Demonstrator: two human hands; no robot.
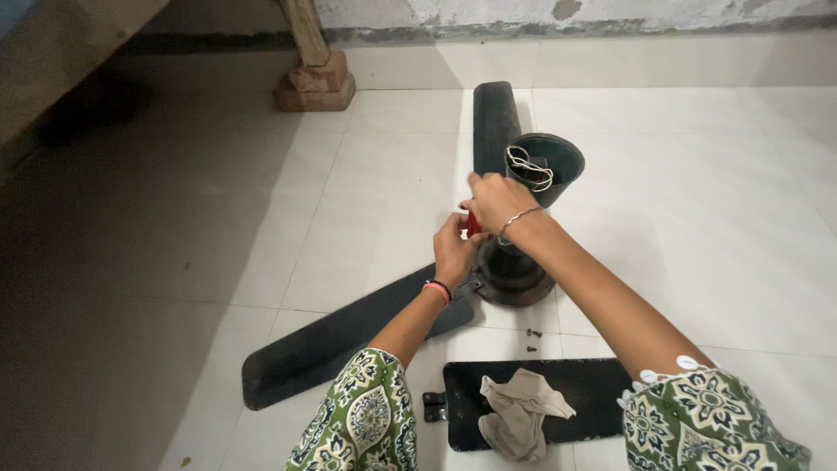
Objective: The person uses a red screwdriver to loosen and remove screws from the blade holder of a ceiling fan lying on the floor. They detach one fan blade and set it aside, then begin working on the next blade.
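no packages, no labels, no signs, no screens anywhere in view

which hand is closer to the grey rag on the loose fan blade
Left. The left hand is up and left of the grey rag; the right hand is farther up, by the black canopy cup.

Black fan blades, red tool, green patterned sleeves, white tiles.

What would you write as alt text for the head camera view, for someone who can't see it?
Two hands, left hand and right hand, hold a small red object above a dark ceiling fan motor on a white tiled floor. Two blades remain attached; a detached blade lies nearer with a grey rag on it, screws beside.
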